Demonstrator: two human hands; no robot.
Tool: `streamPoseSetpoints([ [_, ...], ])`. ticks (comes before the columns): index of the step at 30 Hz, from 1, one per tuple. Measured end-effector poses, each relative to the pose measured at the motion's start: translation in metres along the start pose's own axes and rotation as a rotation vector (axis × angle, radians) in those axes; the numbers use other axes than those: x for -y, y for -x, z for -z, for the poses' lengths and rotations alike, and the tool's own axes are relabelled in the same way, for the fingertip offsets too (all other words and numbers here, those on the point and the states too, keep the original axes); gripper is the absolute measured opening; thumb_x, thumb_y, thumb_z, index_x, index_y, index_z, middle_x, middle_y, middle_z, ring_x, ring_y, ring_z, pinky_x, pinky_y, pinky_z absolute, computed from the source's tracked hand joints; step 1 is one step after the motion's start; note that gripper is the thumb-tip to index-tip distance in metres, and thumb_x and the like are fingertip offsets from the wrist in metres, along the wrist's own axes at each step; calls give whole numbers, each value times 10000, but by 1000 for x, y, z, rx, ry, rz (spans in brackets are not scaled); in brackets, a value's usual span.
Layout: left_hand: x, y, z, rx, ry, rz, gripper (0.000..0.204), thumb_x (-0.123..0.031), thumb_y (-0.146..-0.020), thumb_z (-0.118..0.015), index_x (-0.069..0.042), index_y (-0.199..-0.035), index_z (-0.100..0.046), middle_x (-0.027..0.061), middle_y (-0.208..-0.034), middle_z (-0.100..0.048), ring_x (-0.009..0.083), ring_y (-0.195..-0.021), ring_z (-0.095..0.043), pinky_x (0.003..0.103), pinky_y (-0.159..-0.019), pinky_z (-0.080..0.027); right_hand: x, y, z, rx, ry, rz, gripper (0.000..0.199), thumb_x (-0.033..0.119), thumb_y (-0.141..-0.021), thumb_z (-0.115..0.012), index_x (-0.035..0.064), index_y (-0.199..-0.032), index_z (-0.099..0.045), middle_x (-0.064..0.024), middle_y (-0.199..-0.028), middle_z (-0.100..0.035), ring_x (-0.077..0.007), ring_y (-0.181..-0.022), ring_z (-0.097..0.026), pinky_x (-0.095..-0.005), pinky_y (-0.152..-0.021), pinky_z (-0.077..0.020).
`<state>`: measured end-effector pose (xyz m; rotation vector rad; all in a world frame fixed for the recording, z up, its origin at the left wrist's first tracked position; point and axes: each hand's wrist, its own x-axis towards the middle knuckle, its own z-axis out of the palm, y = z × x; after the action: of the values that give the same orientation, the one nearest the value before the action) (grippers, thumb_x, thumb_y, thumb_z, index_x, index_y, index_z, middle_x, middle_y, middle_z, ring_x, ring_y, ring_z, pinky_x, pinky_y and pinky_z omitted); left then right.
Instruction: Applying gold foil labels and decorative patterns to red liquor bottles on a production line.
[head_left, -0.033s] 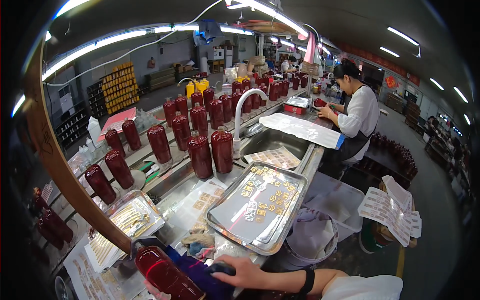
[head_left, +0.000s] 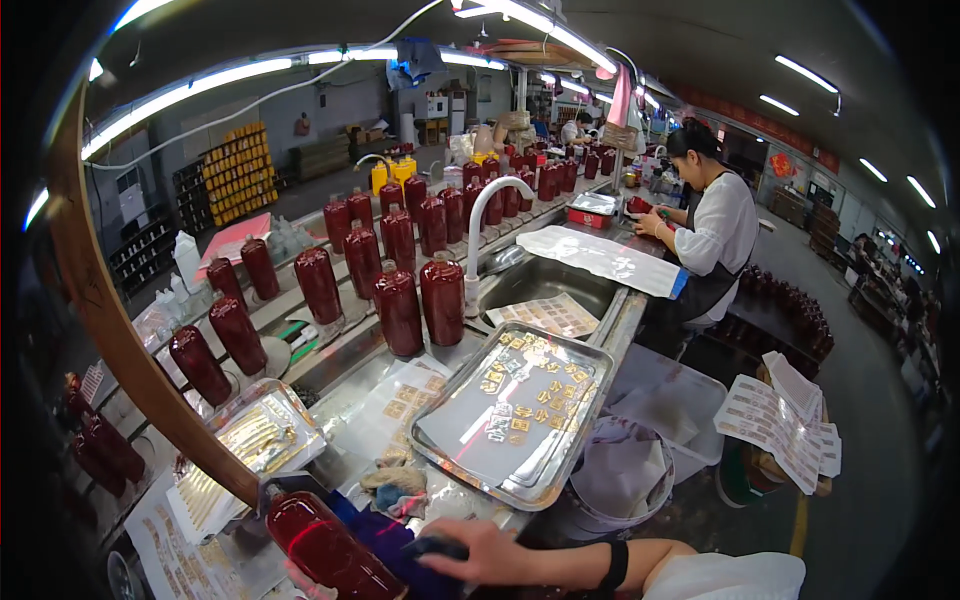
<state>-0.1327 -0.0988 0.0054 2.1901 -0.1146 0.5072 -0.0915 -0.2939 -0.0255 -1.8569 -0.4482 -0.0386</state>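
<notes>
Red bottle (head_left: 330, 545) lies tilted at the near edge of the counter (head_left: 458, 500), neck pointing away from the right hand. Purple cloth (head_left: 382, 535) sits against the bottle. Right hand (head_left: 482, 552): fingers closed around a dark tool (head_left: 437, 547), positioned at the cloth; blur hides the tool's type. Left hand (head_left: 303, 582): only a sliver visible beside the bottle; its grip cannot be told. Rag (head_left: 397, 490): between the cloth and the tray. Metal tray (head_left: 505, 492): set along the counter's near edge, carrying gold pieces (head_left: 519, 425). Gold strips (head_left: 258, 440) lie near the bottle's neck. Upright bottles (head_left: 397, 310) stand in rows toward the counter's far edge. White faucet (head_left: 473, 240) arches beside the sink (head_left: 590, 275).
</notes>
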Motion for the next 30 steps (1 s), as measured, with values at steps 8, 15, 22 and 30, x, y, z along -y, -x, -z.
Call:
streamPoseSetpoints([
  [8,18,17,-3,-8,-14,185,970,-132,-557,-929,32,-1351,-395,198,-1307,-496,305,-1156,-512,393,-1008,-402,2,-2,1,-58,113,-45,283,205,-877,-664,23,-1089,-616,-167,-991,-651,-308,-901,-659,-342,-781,-520],
  [15,37,20,-4,71,69,164,779,-183,-670,-883,33,-1272,-438,153,-1170,-561,246,-1027,-558,360,-932,-438,4,-7,2,119,-109,123,278,154,-844,-704,32,-1081,-623,-155,-979,-652,-266,-857,-665,-339,-743,-516],
  [22,41,20,-16,-5,-28,213,1237,-326,-458,-958,4,-1432,-271,241,-1389,-408,414,-1263,-416,478,-1050,-356,3,1,-6,205,-23,278,295,131,-816,-728,37,-1078,-630,-118,-967,-665,-270,-825,-670,-328,-710,-529],
  [30,43,22,-9,-9,166,281,1218,-233,-474,-967,18,-1433,-259,167,-1258,-568,262,-1122,-601,370,-949,-488,9,5,-9,-57,-28,154,239,145,-830,-708,41,-1039,-656,-143,-901,-680,-273,-815,-679,-327,-703,-531],
])
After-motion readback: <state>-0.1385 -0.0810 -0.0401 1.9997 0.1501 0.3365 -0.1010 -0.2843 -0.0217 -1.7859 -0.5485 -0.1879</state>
